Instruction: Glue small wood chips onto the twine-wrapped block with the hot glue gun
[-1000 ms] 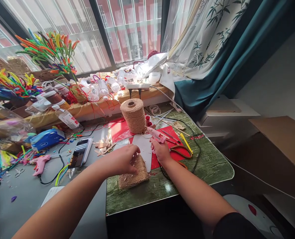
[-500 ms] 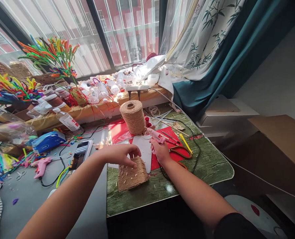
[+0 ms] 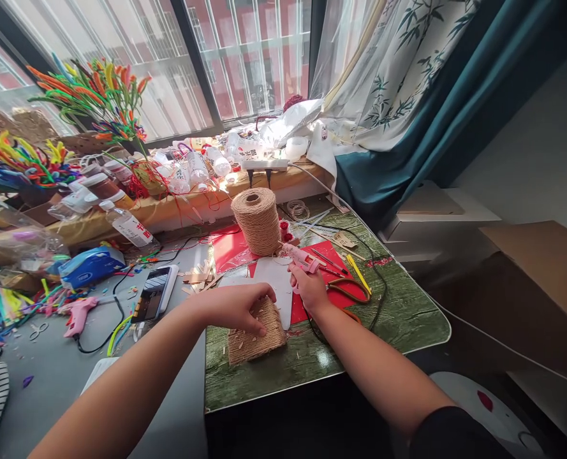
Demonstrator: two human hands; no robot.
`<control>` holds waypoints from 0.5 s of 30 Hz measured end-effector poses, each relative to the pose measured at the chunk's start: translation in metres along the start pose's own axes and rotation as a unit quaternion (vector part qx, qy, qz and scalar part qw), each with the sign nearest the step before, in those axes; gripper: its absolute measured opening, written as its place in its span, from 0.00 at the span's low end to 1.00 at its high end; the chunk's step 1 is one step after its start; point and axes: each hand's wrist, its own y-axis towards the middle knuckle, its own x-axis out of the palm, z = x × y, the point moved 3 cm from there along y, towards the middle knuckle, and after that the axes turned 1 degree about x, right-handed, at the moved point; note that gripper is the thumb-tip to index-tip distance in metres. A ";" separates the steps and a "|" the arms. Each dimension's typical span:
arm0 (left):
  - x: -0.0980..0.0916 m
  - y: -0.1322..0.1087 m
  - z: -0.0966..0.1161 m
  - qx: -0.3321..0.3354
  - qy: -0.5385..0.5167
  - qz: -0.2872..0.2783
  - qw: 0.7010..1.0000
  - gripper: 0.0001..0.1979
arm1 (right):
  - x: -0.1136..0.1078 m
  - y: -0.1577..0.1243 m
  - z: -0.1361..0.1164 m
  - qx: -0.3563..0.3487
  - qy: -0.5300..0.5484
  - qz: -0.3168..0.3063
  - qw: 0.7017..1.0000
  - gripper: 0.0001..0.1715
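My left hand [image 3: 233, 308] rests with curled fingers on top of a twine-wrapped block [image 3: 257, 335] dotted with small pale chips, pressing it on the green table [image 3: 398, 319]. My right hand [image 3: 309, 287] grips a pink glue gun [image 3: 300, 257] just right of the block, its nozzle pointing away over a white card [image 3: 278, 280] and red paper [image 3: 333, 255]. A big spool of jute twine [image 3: 258, 220] stands right behind the glue gun.
Scissors [image 3: 347, 290], a yellow stick [image 3: 358, 274] and a black cord lie right of my hand. A phone [image 3: 155, 293], wood chips, a second pink glue gun [image 3: 76, 315] and a blue device [image 3: 89, 266] sit left. Bottles and coloured pipe cleaners [image 3: 92, 95] crowd the windowsill.
My left hand lifted slightly off the block half a second ago and has come back down onto its top. My right hand with the glue gun has stayed put.
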 end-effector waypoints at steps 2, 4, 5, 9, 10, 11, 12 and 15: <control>-0.002 0.000 0.001 -0.007 0.001 -0.014 1.000 0.36 | 0.000 0.000 -0.001 0.000 0.001 0.001 1.000 0.13; -0.003 0.000 0.002 -0.016 0.006 -0.025 1.000 0.36 | 0.000 0.000 -0.001 -0.002 0.000 0.001 1.000 0.13; -0.003 -0.001 0.003 -0.021 0.010 -0.029 0.999 0.36 | 0.000 0.000 -0.001 -0.003 -0.001 0.000 1.000 0.14; -0.003 0.000 0.007 -0.031 0.033 -0.032 0.998 0.36 | 0.000 -0.001 -0.001 0.000 -0.003 0.002 1.000 0.14; -0.002 0.001 0.007 -0.029 0.038 -0.032 0.998 0.36 | 0.000 -0.001 -0.001 0.001 -0.004 0.002 1.000 0.14; -0.002 0.001 0.008 -0.028 0.041 -0.032 0.998 0.36 | 0.000 -0.001 -0.001 0.002 -0.005 0.002 1.000 0.14; -0.002 0.003 0.008 -0.026 0.043 -0.031 0.998 0.36 | 0.000 -0.001 -0.001 0.003 -0.007 0.002 1.000 0.14; -0.001 0.005 0.005 -0.024 0.035 -0.029 0.999 0.37 | -0.001 0.000 -0.001 0.005 -0.010 0.003 1.000 0.14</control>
